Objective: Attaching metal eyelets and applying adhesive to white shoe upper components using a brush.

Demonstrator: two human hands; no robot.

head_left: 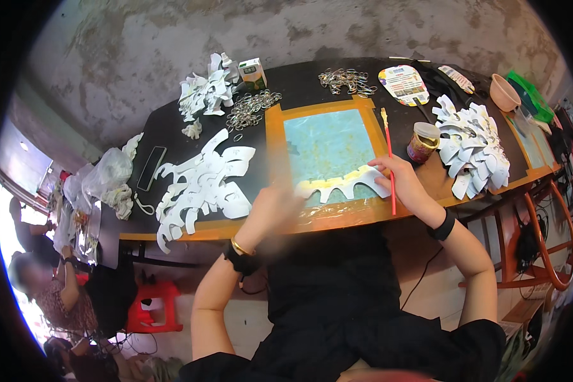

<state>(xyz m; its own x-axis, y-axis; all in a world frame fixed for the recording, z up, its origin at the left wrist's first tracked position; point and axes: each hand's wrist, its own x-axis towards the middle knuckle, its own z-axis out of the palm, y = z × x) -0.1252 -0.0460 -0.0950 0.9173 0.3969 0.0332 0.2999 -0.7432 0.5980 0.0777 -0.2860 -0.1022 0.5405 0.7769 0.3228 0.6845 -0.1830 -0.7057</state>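
My right hand [406, 181] grips a thin red-handled paintbrush [390, 159], held almost upright. Its fingers also rest on the right end of a white cut-out shape [344, 183] with a yellow-painted upper edge. That shape lies on a light blue mat [328, 143] framed in orange. My left hand [275, 213] is blurred and sits at the left end of the same cut-out, near the table's front edge. Whether it grips the cut-out is unclear.
A spread of white cut-outs [200, 184] lies left of the mat, another pile [474, 146] at the right. A small jar [423, 141] stands by the brush. Metal rings [251, 108], a green carton [253, 73], a hand fan [404, 84] and a bowl [504, 92] sit farther back. Other people are at the lower left.
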